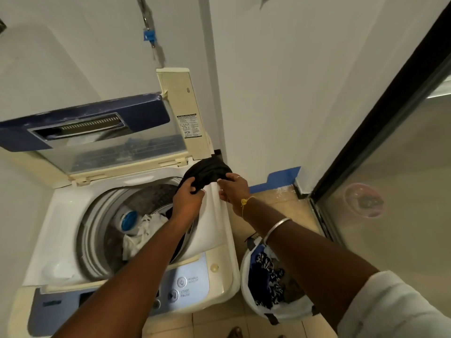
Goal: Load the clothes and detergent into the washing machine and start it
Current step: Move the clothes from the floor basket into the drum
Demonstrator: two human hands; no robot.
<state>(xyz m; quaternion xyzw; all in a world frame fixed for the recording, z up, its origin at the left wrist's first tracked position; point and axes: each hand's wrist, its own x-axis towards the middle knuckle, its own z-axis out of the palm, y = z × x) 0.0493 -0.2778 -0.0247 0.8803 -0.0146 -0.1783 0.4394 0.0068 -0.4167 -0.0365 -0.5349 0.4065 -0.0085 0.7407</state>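
Black garment [207, 172] gripped by left hand [188, 198], right hand [233, 189] above washer [214, 224]; basket [292, 311] beside.

The single head-worn camera looks steeply down from close above the open washing machine [214, 228] and floor.

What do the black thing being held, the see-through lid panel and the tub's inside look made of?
Black garment: soft matte fabric; it bunches and folds. Lid panel: glossy clear glass or plastic, showing reflections; I cannot tell which. Drum wall: probably metal, grey with dull sheen and small perforations.
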